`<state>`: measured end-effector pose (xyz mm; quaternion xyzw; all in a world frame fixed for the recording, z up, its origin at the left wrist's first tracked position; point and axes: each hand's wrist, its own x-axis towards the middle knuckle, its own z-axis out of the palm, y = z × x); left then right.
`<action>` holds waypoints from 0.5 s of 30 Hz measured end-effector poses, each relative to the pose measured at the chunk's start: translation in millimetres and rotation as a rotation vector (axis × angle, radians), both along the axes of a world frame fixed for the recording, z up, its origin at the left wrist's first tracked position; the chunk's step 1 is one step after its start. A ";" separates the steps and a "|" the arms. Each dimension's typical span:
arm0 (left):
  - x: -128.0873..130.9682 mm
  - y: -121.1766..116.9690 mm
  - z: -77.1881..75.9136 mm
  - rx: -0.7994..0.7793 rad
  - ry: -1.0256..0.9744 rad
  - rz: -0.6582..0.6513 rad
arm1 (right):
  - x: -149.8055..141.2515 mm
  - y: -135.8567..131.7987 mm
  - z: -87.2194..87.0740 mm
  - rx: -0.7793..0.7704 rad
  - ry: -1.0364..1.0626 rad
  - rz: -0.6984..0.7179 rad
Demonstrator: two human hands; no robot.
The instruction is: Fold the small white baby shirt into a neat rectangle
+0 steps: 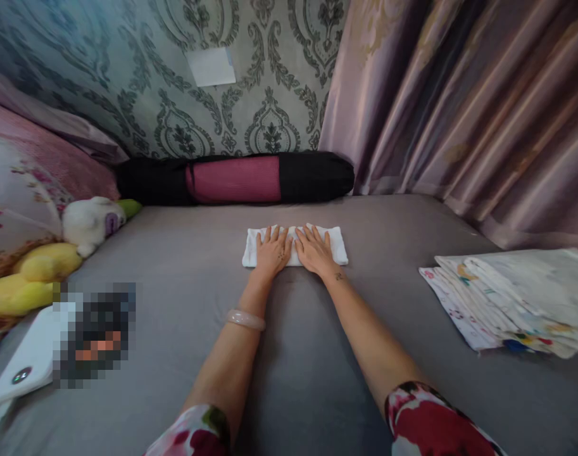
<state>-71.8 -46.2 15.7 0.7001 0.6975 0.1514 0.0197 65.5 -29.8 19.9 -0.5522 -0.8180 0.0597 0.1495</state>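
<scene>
A folded white cloth (337,246) lies flat on the grey bed sheet (298,354), longer from side to side than from front to back. My left hand (273,249) rests palm down on its left half, fingers spread and pointing away from me. On the right half, my right hand (314,249) lies flat the same way, its fingers apart. The thumbs are close together near the cloth's middle. Both palms hide much of the cloth; its two ends and parts of its far edge show.
At right sits a stack of folded printed cloths (521,297). A black and maroon bolster-shaped bag (232,180) lies along the wall. Plush toys (92,221) and a white device with a cable (30,354) are at left, beside a blurred patch. Curtains (412,101) hang at right.
</scene>
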 end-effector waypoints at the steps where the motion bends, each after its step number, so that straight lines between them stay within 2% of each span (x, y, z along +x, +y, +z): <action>1: 0.2 -0.6 -0.1 -0.013 0.013 0.000 | 0.3 -1.0 -0.6 0.004 -0.007 -0.006; 4: 1.2 -1.5 -2.2 -0.084 0.035 0.006 | -0.1 -3.0 -4.2 0.006 -0.025 -0.017; 8: 2.5 -0.7 -3.9 -0.096 0.053 0.013 | -0.6 -2.2 -7.2 0.022 -0.036 -0.026; 15: -5.4 -0.7 8.3 -0.067 0.022 0.002 | 3.4 -0.8 -0.4 0.026 -0.038 -0.061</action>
